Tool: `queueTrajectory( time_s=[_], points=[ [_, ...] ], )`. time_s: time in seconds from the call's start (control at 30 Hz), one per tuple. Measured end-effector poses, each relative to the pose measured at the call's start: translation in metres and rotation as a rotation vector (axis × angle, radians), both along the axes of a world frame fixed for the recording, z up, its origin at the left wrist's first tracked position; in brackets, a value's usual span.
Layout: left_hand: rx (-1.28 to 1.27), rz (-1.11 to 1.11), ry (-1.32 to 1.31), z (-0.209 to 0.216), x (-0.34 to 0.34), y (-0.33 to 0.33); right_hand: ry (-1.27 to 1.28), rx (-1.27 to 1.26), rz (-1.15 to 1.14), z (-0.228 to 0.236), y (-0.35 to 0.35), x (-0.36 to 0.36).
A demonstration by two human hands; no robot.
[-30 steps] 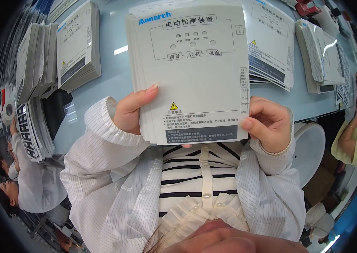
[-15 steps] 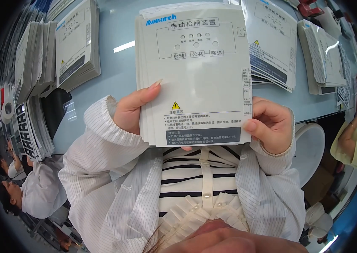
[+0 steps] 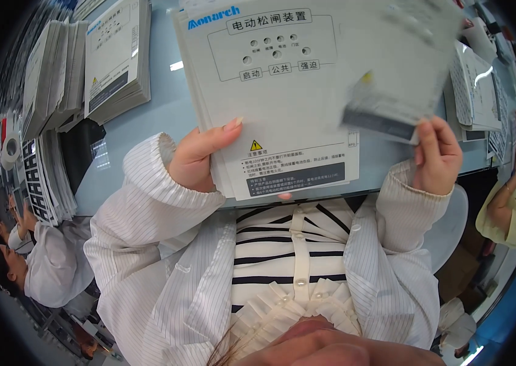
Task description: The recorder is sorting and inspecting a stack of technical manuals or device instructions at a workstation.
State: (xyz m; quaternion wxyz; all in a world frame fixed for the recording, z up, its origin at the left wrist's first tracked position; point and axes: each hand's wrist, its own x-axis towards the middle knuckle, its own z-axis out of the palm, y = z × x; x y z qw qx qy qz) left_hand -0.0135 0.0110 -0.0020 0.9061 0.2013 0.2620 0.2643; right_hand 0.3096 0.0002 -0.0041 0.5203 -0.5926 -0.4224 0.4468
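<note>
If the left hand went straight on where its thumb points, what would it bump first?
Beyond its own stack of sheets, the left hand would probably meet the blurry sheet in the right hand first. Depth is unclear, so it might pass underneath.

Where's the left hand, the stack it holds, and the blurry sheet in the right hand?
Left hand [image 3: 195,160]: head view, near thumb's base.
Stack [image 3: 276,104]: head view, top sheet's middle.
Blurry sheet [image 3: 399,70]: head view, its middle.

I see blue lettering [image 3: 214,18] at the central sheet's [image 3: 273,100] top left corner, boxed captions [image 3: 280,69] below. A yellow warning triangle [image 3: 255,146] sits above its dark printed band [image 3: 296,179].
</note>
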Motion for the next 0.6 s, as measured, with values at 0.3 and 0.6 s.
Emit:
queueTrajectory(
  time_s=[0.3, 0.6],
  points=[
    [0.001, 0.265, 0.071, -0.015, -0.011, -0.011, -0.761, 0.212, -0.274, -0.009, 0.015, -0.004],
    [-0.015, 0.161, 0.175, -0.004, -0.009, -0.009, -0.193, 0.187, 0.239, 0.007, -0.008, -0.032]
  ],
)
